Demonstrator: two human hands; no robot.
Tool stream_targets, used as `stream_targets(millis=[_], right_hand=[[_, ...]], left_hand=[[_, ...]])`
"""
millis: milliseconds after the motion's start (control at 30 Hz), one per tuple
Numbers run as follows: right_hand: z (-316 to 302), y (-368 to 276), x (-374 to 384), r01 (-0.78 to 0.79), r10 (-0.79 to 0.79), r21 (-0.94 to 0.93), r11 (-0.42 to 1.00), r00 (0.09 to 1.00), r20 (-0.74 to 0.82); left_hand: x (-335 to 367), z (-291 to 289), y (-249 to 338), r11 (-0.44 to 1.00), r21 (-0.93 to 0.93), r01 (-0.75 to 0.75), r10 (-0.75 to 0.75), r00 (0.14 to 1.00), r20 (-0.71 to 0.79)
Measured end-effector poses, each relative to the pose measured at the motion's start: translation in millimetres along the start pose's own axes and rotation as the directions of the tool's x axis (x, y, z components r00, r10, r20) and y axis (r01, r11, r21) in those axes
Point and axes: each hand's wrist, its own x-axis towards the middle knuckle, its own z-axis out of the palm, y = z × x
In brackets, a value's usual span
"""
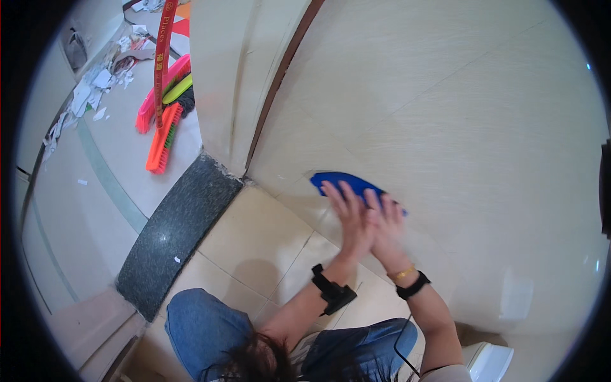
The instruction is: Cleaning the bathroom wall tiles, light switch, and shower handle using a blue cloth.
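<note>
A long, curved blue hand tool [328,179] lies against the pale tiled wall, and its exact kind cannot be made out. My left hand [352,216] rests on the tool's middle, the fingers laid over its edge. Close beside it, partly overlapping, my right hand [386,229] grips the tool toward its right end. Both hands are a little smeared by motion. The underside of the tool is hidden against the wall.
A dark stone threshold [181,229] crosses the doorway on the left. Beyond it lie an orange brush [164,140], a pink brush [178,73] and torn paper [89,89]. A white container [490,361] stands at lower right. My knees are bent over the beige floor tiles [258,223].
</note>
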Motion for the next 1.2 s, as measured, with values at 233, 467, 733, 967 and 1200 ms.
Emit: stream_targets(millis=[233, 467, 733, 967, 1200], right_hand=[[-49, 59, -42, -0.356, 0.328, -0.098, 0.93, 0.918, -0.222], [-19, 53, -71, -0.387, 0.381, -0.054, 0.92, 0.92, -0.092], [1, 21, -41, -0.204, 0.198, -0.029, 0.979, 0.97, -0.142], [21, 15, -61, 0.051, -0.048, 0.046, 0.998, 0.997, -0.057], [12, 40, -110, 0.173, -0.173, -0.002, 0.985, 0.985, -0.008]], left_hand=[[-10, 33, 92, 0.937, 0.054, -0.344, 0.324, 0.918, 0.229], [-8, 30, 59, 0.776, 0.264, -0.573, 0.467, 0.803, 0.371], [0, 13, 21, 0.845, 0.248, -0.473, 0.415, 0.874, 0.252], [-44, 21, -28, 0.932, 0.211, -0.296, 0.255, 0.945, 0.203], [-98, 47, -31, 0.921, 0.318, -0.224, 0.148, 0.958, 0.247]])
